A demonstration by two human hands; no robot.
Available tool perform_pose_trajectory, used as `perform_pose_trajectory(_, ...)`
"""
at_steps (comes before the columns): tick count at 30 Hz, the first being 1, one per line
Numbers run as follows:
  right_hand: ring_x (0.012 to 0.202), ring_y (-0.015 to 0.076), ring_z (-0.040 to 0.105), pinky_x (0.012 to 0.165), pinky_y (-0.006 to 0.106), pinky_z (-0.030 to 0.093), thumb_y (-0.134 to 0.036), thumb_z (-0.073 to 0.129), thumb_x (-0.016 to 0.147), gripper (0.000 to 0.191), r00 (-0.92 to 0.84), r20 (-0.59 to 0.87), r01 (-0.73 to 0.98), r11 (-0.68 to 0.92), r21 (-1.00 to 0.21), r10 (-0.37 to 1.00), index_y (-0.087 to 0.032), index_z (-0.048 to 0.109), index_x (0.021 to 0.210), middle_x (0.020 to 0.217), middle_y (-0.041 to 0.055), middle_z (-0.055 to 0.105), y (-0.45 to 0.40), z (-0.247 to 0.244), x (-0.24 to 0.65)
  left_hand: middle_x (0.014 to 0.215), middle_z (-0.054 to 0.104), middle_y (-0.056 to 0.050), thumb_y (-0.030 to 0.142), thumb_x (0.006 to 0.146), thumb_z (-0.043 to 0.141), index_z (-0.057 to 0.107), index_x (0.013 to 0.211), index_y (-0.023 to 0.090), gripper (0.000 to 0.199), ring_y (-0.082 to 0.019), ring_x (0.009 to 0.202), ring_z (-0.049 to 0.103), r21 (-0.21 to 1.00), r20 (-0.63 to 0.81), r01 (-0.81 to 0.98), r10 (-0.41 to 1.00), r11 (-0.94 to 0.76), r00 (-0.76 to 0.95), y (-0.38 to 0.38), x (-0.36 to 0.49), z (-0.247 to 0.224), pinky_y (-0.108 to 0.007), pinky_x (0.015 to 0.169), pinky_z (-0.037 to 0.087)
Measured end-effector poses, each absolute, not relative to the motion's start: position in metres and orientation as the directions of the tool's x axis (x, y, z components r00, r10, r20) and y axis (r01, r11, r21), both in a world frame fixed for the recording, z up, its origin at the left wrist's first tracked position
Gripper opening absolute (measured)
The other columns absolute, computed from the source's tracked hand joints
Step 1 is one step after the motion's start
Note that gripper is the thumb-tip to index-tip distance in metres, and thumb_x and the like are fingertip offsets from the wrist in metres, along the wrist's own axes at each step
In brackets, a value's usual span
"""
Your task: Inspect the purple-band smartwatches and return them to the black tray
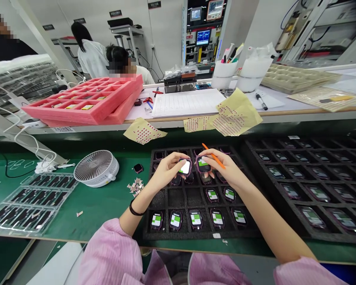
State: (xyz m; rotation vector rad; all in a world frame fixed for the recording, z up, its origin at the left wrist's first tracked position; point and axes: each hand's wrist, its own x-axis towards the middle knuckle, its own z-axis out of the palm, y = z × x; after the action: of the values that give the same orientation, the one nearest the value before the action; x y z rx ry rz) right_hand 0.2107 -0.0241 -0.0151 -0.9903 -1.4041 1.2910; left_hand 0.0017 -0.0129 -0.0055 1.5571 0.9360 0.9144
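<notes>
My left hand (170, 168) is closed on a purple-framed smartwatch body (185, 168) with a lit white and green screen, its thumb on the glass. Beside it, my right hand (218, 164) grips a second watch body (203, 164) showing green and white. An orange pen-like stick (215, 156) is also tucked in my right hand, slanting across the fingers. Both hands are above a black foam tray (172, 196), whose front rows hold several lit watch bodies (195, 218). Two pockets in the tray's second row from the front hold nothing. The fingers partly hide the rear rows.
Another black foam tray (307, 237) of watch bodies lies right. On the left are a round fan (96, 168), small loose pieces (136, 186), a dark watch body (138, 168) and clear trays of black straps (29, 202). Pink foam trays (86, 113) sit on the shelf. People work beyond.
</notes>
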Motion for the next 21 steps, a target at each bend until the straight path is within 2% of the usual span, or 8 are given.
perform_pose_trajectory(3, 0.045, 0.0114, 0.056, 0.038, 0.023, 0.039, -0.045, 0.064, 0.084, 0.027, -0.188, 0.114, -0.040, 0.108, -0.993, 0.976, -0.020, 0.063, 0.093, 0.064, -0.0022, 0.060, -0.0248, -0.0146, 0.2104, 0.091, 0.068, -0.005, 0.046, 0.085, 0.058, 0.064, 0.096, 0.016, 0.033, -0.011, 0.066, 0.055, 0.980, 0.077, 0.141, 0.918, -0.141, 0.390, -0.0133, 0.0027, -0.0042, -0.018, 0.046, 0.036)
perform_pose_trajectory(8, 0.048, 0.0101, 0.059, 0.039, 0.022, 0.040, -0.041, 0.072, 0.077, 0.033, -0.235, 0.106, -0.048, 0.097, -0.994, 0.966, -0.020, 0.061, 0.099, 0.081, 0.0000, 0.064, -0.0260, -0.0126, 0.2109, 0.091, 0.067, -0.005, 0.048, 0.083, 0.060, 0.064, 0.093, 0.016, 0.033, -0.012, 0.072, 0.057, 0.979, 0.079, 0.141, 0.918, -0.144, 0.390, -0.0147, 0.0040, -0.0018, -0.019, 0.052, 0.041)
perform_pose_trajectory(12, 0.050, 0.0106, 0.060, 0.040, 0.022, 0.041, -0.040, 0.074, 0.076, 0.036, -0.264, 0.108, -0.029, 0.104, -0.994, 0.958, -0.020, 0.059, 0.102, 0.079, 0.0001, 0.064, -0.0262, -0.0123, 0.2111, 0.090, 0.064, -0.004, 0.046, 0.082, 0.062, 0.062, 0.096, 0.016, 0.033, -0.010, 0.066, 0.053, 0.982, 0.072, 0.128, 0.905, -0.138, 0.419, -0.0146, 0.0031, -0.0029, -0.020, 0.053, 0.043)
perform_pose_trajectory(15, 0.050, 0.0117, 0.060, 0.039, 0.022, 0.041, -0.045, 0.069, 0.079, 0.033, -0.240, 0.108, -0.043, 0.101, -0.994, 0.965, -0.020, 0.061, 0.100, 0.076, 0.0002, 0.064, -0.0255, -0.0134, 0.2113, 0.098, 0.062, -0.005, 0.042, 0.082, 0.064, 0.059, 0.105, 0.016, 0.034, -0.009, 0.068, 0.054, 0.985, 0.080, 0.098, 0.874, -0.144, 0.479, -0.0138, 0.0011, -0.0053, -0.021, 0.059, 0.047)
perform_pose_trajectory(18, 0.049, 0.0129, 0.060, 0.038, 0.023, 0.041, -0.048, 0.064, 0.083, 0.030, -0.204, 0.114, -0.046, 0.107, -0.993, 0.972, -0.021, 0.063, 0.096, 0.072, 0.0005, 0.064, -0.0243, -0.0153, 0.2117, 0.112, 0.060, -0.008, 0.036, 0.081, 0.068, 0.055, 0.115, 0.019, 0.041, -0.012, 0.081, 0.060, 0.983, 0.096, 0.079, 0.835, -0.165, 0.542, -0.0134, -0.0011, -0.0073, -0.024, 0.069, 0.049)
perform_pose_trajectory(21, 0.047, 0.0128, 0.059, 0.037, 0.023, 0.039, -0.047, 0.062, 0.085, 0.026, -0.175, 0.118, -0.028, 0.115, -0.993, 0.977, -0.022, 0.064, 0.092, 0.069, 0.0003, 0.064, -0.0230, -0.0166, 0.2120, 0.116, 0.060, -0.009, 0.033, 0.078, 0.072, 0.053, 0.119, 0.020, 0.047, -0.015, 0.089, 0.061, 0.978, 0.084, 0.116, 0.835, -0.175, 0.544, -0.0133, -0.0021, -0.0083, -0.024, 0.069, 0.048)
